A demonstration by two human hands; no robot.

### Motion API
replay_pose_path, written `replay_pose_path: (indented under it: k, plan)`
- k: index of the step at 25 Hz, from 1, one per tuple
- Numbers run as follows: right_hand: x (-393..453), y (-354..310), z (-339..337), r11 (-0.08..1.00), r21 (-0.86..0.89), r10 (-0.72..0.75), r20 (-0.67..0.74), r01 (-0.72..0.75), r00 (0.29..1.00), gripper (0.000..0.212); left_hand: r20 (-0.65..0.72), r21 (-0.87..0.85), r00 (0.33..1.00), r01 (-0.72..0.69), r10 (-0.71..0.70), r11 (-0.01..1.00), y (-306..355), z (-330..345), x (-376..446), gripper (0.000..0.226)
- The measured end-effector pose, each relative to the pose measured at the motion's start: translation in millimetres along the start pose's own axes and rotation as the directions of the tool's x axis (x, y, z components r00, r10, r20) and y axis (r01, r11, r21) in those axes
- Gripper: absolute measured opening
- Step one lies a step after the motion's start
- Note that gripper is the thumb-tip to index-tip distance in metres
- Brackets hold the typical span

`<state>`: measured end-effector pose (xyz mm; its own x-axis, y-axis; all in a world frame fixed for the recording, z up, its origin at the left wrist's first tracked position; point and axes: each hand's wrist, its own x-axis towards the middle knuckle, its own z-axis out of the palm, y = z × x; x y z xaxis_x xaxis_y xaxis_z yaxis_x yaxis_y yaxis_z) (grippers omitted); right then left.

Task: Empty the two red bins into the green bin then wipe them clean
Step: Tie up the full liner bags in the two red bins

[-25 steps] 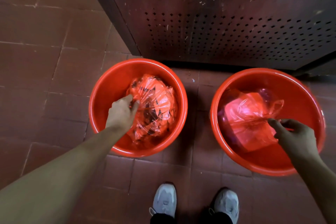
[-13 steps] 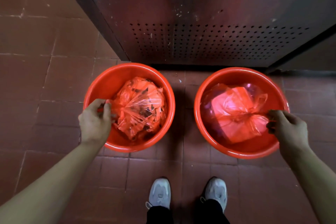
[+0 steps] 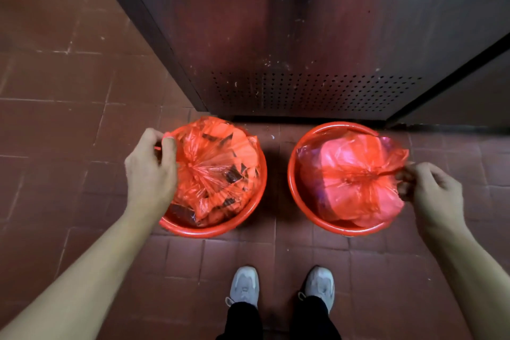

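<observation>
— what's your left hand [image 3: 150,171] got?
— my grip pinches the left bag [image 3: 218,171], which bulges over the left red bin [image 3: 209,230] on the tiled floor [image 3: 55,124].
— and the right hand [image 3: 434,190]?
— its grip pinches the knot tail of the right bag [image 3: 353,179], sitting in the right red bin [image 3: 325,225] just beside.

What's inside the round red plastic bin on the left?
A tied translucent red plastic bag with dark scraps fills the left red bin, gripped by the left hand. The bin's bottom is covered.
</observation>
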<state>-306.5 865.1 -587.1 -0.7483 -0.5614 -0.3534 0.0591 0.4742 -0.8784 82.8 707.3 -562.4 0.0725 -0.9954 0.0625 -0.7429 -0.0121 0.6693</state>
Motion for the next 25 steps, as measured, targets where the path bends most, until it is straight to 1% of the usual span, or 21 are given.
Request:
replay_pose_path:
  k: [2, 4, 6, 8, 10, 12, 14, 17, 20, 23, 25]
  plan:
    - [-10.1, -22.5, -2.7, 0.998, 0.059, -0.009, 0.059, 0.006, 0.998, 0.024, 0.058, -0.166, 0.987, 0.158, -0.15, 0.973, 23.2, -18.4, 4.8, 0.035]
    - [-20.2, -46.2, -6.2, 0.995, 0.097, -0.007, 0.088, -0.002, 0.996, 0.027, 0.084, -0.257, 0.973, 0.229, -0.214, 0.939, 49.2, -38.3, 12.9, 0.041]
    - [-31.2, -71.9, -11.3, 0.994, 0.112, -0.01, 0.11, -0.003, 0.994, 0.028, 0.102, -0.279, 0.975, 0.221, -0.2, 0.935, 76.9, -58.5, 20.9, 0.04]
    - [-41.6, -91.5, -14.9, 0.995, 0.096, -0.012, 0.133, -0.001, 0.991, 0.029, 0.143, -0.263, 0.978, 0.187, -0.153, 0.947, 95.8, -72.8, 24.3, 0.042]
    - [-51.5, -102.3, -15.1, 0.996, 0.092, -0.004, 0.152, -0.01, 0.988, 0.031, 0.184, -0.218, 0.974, 0.168, -0.129, 0.961, 98.5, -80.5, 23.2, 0.043]
    - [-57.3, -105.5, -13.5, 0.994, 0.105, 0.007, 0.16, -0.024, 0.987, 0.032, 0.218, -0.209, 0.969, 0.16, -0.114, 0.965, 91.9, -84.3, 19.8, 0.041]
    - [-59.6, -105.2, -11.9, 0.997, 0.073, 0.017, 0.178, -0.03, 0.984, 0.031, 0.276, -0.283, 0.954, 0.194, -0.114, 0.939, 89.3, -85.6, 14.7, 0.038]
    - [-62.0, -102.4, -11.3, 0.999, 0.02, 0.029, 0.208, -0.034, 0.978, 0.03, 0.364, -0.38, 0.919, 0.294, -0.15, 0.877, 92.8, -82.5, 2.8, 0.036]
    - [-62.5, -107.6, -11.4, 0.999, -0.011, 0.039, 0.221, -0.038, 0.975, 0.028, 0.366, -0.411, 0.909, 0.349, -0.198, 0.842, 100.2, -81.9, -9.0, 0.035]
    - [-58.5, -116.0, -13.0, 0.998, -0.056, 0.043, 0.238, -0.031, 0.97, 0.03, 0.33, -0.418, 0.919, 0.348, -0.216, 0.839, 110.9, -83.8, -13.6, 0.029]
    - [-54.5, -124.4, -18.7, 0.996, -0.082, 0.04, 0.235, -0.021, 0.971, 0.031, 0.302, -0.447, 0.92, 0.369, -0.25, 0.815, 125.6, -86.6, -16.6, 0.032]
